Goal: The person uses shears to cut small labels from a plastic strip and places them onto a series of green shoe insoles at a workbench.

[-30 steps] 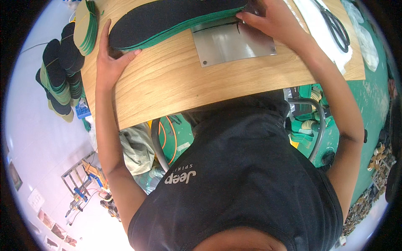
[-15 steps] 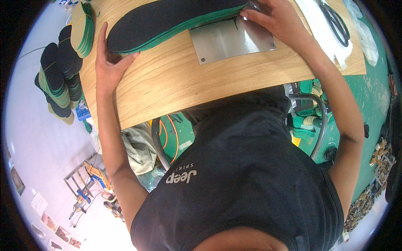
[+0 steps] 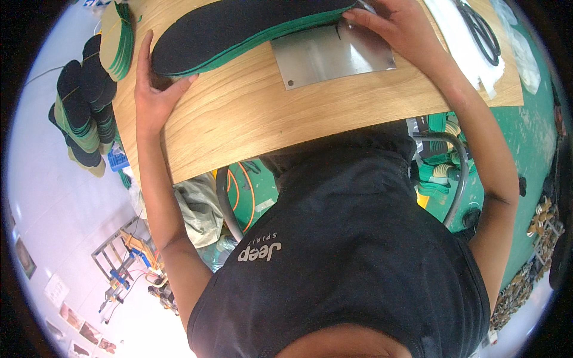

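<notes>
A stack of insoles [image 3: 239, 33], black on top with green layers beneath, lies across the far part of the wooden table. My left hand [image 3: 154, 98] cups its rounded left end, thumb along the near edge and fingers along the outer side. At the narrower right end, my right hand [image 3: 400, 27] grips the stack, its thumb on the near edge; the other fingers are partly cut off by the upper frame edge. Partly under the stack and right hand is a shiny metal plate [image 3: 322, 59] with a round mark at its near left corner.
More insole bundles [image 3: 76, 107] hang beyond the table's left edge, with a beige-and-green stack [image 3: 116, 42] on the table's far left corner. Black-handled scissors [image 3: 480, 36] rest on white material [image 3: 456, 45] at right. A curved chair rail [image 3: 459, 173] is below the table.
The insole stack has shifted slightly toward me at its right end, covering the dark line along the plate's far side. Both hands keep nearly the same places.
</notes>
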{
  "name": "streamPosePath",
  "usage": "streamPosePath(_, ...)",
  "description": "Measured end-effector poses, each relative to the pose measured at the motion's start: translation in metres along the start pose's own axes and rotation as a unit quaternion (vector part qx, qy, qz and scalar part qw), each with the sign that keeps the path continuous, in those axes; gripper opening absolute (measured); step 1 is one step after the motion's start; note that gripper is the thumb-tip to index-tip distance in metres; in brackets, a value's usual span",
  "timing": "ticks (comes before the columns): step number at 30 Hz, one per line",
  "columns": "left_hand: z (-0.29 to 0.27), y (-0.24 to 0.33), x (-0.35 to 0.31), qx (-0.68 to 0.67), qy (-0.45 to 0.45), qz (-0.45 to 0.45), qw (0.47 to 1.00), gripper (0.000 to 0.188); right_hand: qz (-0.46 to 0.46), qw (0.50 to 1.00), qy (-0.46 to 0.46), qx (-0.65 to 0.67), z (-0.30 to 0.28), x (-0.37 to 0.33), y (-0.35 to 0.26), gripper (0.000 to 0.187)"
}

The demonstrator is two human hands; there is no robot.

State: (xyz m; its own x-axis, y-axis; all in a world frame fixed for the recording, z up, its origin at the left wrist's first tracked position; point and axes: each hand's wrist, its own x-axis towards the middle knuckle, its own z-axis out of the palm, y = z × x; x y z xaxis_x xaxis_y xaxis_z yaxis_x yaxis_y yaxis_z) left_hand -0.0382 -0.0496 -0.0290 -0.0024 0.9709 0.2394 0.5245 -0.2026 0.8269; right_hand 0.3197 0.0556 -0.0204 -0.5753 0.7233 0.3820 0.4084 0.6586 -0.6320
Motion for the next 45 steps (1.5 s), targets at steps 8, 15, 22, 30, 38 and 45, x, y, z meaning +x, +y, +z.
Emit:
streamPosePath(8,-0.001,0.005,0.001,-0.041,-0.014,-0.023,0.999,0.091,-0.014,1.000,-0.002,0.002,0.002,0.001,0.006,0.035)
streamPosePath(15,-0.047,0.017,-0.023,0.012,0.102,-0.008,0.995,0.048,0.016,0.980,0.047,-0.192,-0.037,0.000,-0.002,0.038)
streamPosePath(22,0.041,0.077,-0.043,-0.104,0.098,-0.060,0.988,0.019,0.038,0.920,0.007,-0.389,-0.014,0.011,0.033,0.020)
streamPosePath(30,0.146,0.104,0.003,-0.098,-0.136,0.016,0.986,0.020,-0.041,0.943,0.080,-0.321,-0.033,-0.032,0.015,0.010)
streamPosePath(38,0.167,0.100,0.015,-0.037,-0.185,0.056,0.980,0.019,0.073,0.946,0.116,-0.293,-0.006,0.063,0.057,0.030)
streamPosePath(45,0.174,0.110,0.005,-0.227,-0.143,-0.070,0.961,0.039,0.131,0.986,0.078,0.070,-0.043,0.008,0.011,0.027)
